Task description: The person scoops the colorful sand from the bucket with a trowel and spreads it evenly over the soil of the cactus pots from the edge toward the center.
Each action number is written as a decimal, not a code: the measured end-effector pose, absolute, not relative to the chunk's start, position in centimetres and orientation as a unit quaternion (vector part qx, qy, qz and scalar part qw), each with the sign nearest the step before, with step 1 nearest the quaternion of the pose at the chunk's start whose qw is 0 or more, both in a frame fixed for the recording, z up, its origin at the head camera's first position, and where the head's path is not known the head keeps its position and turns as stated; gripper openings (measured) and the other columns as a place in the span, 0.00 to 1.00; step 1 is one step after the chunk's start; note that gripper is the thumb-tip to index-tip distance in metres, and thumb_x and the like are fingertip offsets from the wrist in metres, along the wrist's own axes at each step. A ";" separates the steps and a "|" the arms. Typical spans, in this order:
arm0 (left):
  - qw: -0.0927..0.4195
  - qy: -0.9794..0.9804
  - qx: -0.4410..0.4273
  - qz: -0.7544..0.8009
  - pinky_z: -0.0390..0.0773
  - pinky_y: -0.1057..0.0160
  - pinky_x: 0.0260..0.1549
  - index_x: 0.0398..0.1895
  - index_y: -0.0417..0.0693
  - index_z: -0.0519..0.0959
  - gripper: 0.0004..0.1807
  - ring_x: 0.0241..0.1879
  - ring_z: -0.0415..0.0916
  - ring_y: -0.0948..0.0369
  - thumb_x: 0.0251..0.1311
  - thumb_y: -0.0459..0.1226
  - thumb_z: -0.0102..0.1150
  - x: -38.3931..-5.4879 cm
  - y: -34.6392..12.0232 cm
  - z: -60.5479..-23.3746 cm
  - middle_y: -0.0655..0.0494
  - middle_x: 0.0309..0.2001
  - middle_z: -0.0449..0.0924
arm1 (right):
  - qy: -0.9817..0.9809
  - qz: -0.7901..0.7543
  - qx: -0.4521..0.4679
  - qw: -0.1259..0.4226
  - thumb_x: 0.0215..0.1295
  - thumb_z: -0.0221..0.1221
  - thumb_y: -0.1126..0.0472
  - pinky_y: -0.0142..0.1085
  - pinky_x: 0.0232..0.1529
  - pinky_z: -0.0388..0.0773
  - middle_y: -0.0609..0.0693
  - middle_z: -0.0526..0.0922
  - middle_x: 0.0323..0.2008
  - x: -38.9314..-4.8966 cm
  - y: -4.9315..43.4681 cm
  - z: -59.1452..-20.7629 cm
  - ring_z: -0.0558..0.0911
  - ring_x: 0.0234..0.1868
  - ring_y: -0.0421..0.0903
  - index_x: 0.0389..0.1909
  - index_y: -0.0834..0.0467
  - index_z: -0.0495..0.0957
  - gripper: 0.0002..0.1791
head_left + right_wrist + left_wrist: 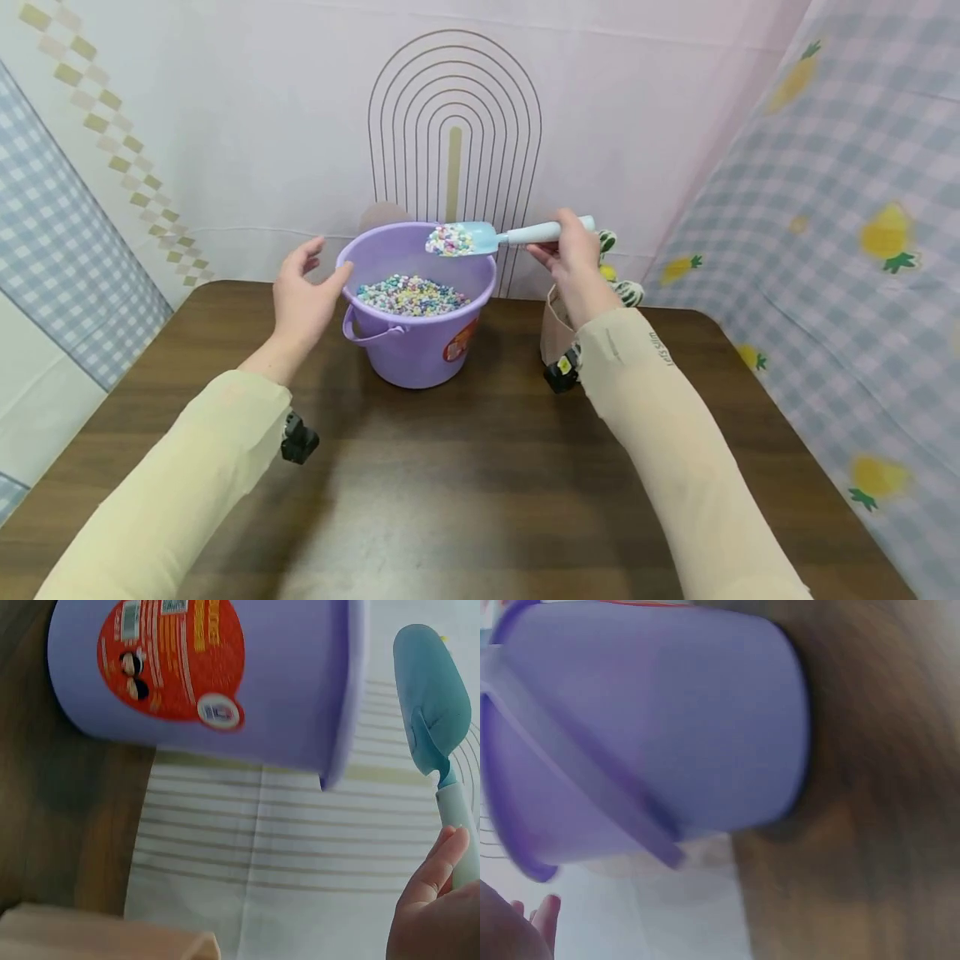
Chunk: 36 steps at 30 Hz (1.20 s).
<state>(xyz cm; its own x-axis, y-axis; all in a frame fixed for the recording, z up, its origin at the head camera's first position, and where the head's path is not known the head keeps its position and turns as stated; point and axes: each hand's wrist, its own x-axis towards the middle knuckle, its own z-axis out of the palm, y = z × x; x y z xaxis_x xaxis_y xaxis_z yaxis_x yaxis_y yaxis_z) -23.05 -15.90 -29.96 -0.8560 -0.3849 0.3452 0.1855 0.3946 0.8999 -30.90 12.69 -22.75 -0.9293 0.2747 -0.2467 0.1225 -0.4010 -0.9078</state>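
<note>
A light blue hand trowel (480, 237) carries a heap of small multicoloured pebbles (450, 240) above the rim of a purple bucket (416, 354). My right hand (573, 258) grips the trowel's pale handle; in the right wrist view the underside of the trowel blade (431, 690) shows. More pebbles (412, 296) lie inside the bucket. At the bucket's left rim is my left hand (303, 296), its fingers loosely spread and the thumb by the rim; whether it touches is unclear. The bucket's handle (585, 761) hangs down on its left side.
Behind my right wrist stands a beige pot (555, 325) with a green and yellow plant (609, 271), partly hidden. A red label (172, 660) is on the bucket. All stand on a dark wooden table (450, 483), with a patterned cloth (285, 125) behind.
</note>
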 end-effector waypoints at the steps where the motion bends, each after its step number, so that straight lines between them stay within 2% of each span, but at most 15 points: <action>1: 0.266 -0.785 0.058 -0.556 0.72 0.58 0.60 0.63 0.45 0.68 0.29 0.61 0.66 0.55 0.58 0.41 0.60 -23.1 -15.7 -29.5 0.49 0.62 0.69 | -0.540 0.819 -0.185 0.051 0.59 0.51 0.64 0.28 0.21 0.81 0.55 0.77 0.27 -30.9 13.1 -22.6 0.77 0.19 0.44 0.32 0.59 0.71 0.03; 7: 0.261 -0.757 0.010 -0.599 0.72 0.60 0.60 0.64 0.47 0.67 0.30 0.59 0.69 0.55 0.57 0.40 0.61 -23.2 -13.3 -26.7 0.49 0.61 0.71 | -0.513 0.837 -0.178 0.069 0.58 0.50 0.65 0.29 0.16 0.79 0.53 0.76 0.17 -30.6 16.2 -21.3 0.75 0.13 0.44 0.29 0.61 0.68 0.03; 13: 0.208 -0.768 -0.036 -0.605 0.72 0.60 0.60 0.66 0.51 0.64 0.32 0.61 0.69 0.54 0.57 0.41 0.61 -23.5 -9.7 -25.6 0.50 0.63 0.69 | -0.512 0.841 -0.163 0.063 0.62 0.49 0.64 0.27 0.17 0.78 0.53 0.74 0.23 -29.6 19.3 -20.3 0.74 0.17 0.44 0.34 0.59 0.66 0.03; 19: 0.163 -0.779 -0.070 -0.601 0.72 0.58 0.60 0.67 0.54 0.64 0.33 0.61 0.70 0.55 0.56 0.43 0.62 -23.9 -6.1 -25.6 0.51 0.63 0.70 | -0.496 0.847 -0.174 0.076 0.62 0.50 0.63 0.28 0.16 0.77 0.52 0.72 0.17 -28.8 22.2 -20.2 0.72 0.15 0.43 0.29 0.58 0.66 0.05; 25: 0.132 -0.771 -0.095 -0.615 0.74 0.55 0.57 0.66 0.53 0.65 0.33 0.60 0.71 0.52 0.56 0.42 0.63 -24.1 -2.7 -26.2 0.51 0.62 0.71 | -0.492 0.847 -0.184 0.075 0.63 0.50 0.62 0.29 0.16 0.78 0.52 0.71 0.16 -28.1 25.4 -20.3 0.72 0.15 0.44 0.31 0.58 0.65 0.04; 29: 0.114 -0.773 -0.109 -0.615 0.75 0.55 0.57 0.66 0.54 0.65 0.33 0.60 0.70 0.53 0.56 0.43 0.62 -24.3 -0.5 -26.9 0.52 0.63 0.70 | -0.487 0.849 -0.189 0.076 0.63 0.49 0.62 0.29 0.16 0.77 0.52 0.72 0.14 -27.6 27.3 -20.3 0.73 0.14 0.44 0.29 0.59 0.66 0.05; 36: 0.086 -0.787 -0.124 -0.598 0.75 0.56 0.56 0.67 0.54 0.65 0.33 0.60 0.70 0.53 0.57 0.44 0.61 -24.6 3.2 -28.0 0.49 0.64 0.68 | -0.460 0.858 -0.214 0.082 0.63 0.52 0.61 0.32 0.17 0.79 0.54 0.75 0.17 -26.8 30.0 -20.3 0.75 0.17 0.46 0.36 0.57 0.65 0.06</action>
